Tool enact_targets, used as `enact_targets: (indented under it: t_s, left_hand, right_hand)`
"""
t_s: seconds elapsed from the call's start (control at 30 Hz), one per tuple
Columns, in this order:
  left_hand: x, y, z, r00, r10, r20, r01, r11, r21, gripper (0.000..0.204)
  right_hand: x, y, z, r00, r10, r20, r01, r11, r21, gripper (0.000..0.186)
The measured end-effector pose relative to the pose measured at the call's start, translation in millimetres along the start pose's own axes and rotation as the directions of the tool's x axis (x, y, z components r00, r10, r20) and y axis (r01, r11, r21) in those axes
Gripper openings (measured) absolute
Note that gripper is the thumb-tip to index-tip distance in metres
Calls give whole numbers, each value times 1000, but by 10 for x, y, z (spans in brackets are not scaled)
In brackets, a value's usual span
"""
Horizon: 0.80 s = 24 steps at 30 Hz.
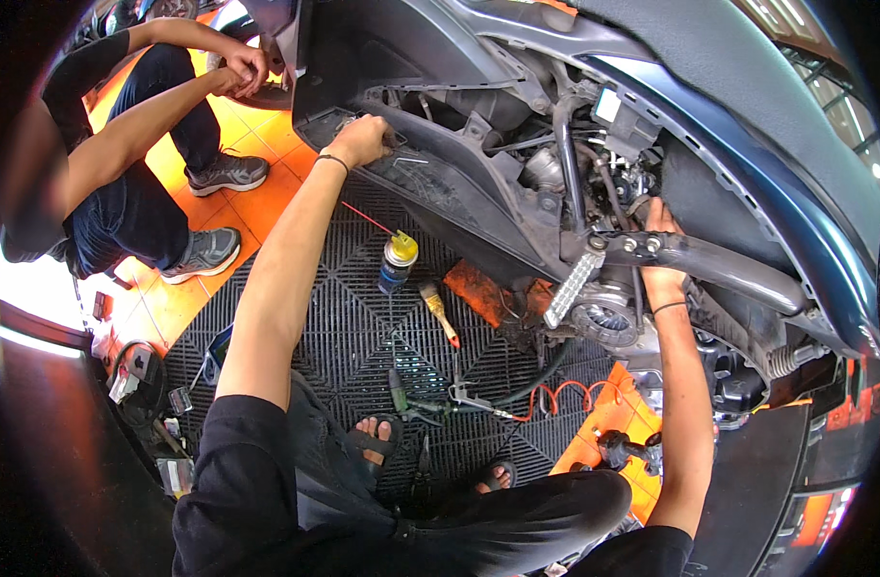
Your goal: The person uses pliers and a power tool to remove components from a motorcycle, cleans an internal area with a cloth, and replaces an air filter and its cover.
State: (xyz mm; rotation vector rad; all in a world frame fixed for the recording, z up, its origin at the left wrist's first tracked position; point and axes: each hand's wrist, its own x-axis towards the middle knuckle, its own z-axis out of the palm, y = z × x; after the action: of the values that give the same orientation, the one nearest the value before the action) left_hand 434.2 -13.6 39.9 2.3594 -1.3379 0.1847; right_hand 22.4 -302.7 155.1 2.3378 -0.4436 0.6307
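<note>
A blue scooter (pixel 786 183) with its side panels off fills the upper right, its engine and hoses exposed. My left hand (pixel 361 139) rests on the edge of the black floorboard panel (pixel 430 183), fingers curled on it. Deep in the engine bay, my right hand (pixel 659 240) reaches behind a black frame tube (pixel 719 264); its fingertips are hidden among hoses and parts, so I cannot tell what they hold.
A black grid mat (pixel 363 327) carries a spray can with a yellow cap (pixel 398 262), a small brush (pixel 438 310), an air tool with a coiled orange hose (pixel 555 396) and pliers. Another person (pixel 123 173) squats at the upper left. My sandalled feet (pixel 377 442) rest on the mat.
</note>
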Motion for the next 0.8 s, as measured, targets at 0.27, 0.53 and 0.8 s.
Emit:
enact_targets:
  t_s: [0.27, 0.53, 0.8]
  left_hand:
    - [71, -113, 114, 998, 31, 53, -31, 999, -9, 22]
    - [130, -382, -466, 986, -23, 164, 12, 998, 68, 15]
    - [109, 1355, -1576, 915, 333, 226, -147, 798, -584, 16]
  right_hand:
    - [-1, 30, 24, 983, 112, 146, -120, 992, 46, 31]
    - [135, -145, 112, 964, 175, 198, -213, 959, 188, 41]
    - [32, -111, -106, 969, 178, 170, -204, 968, 149, 50]
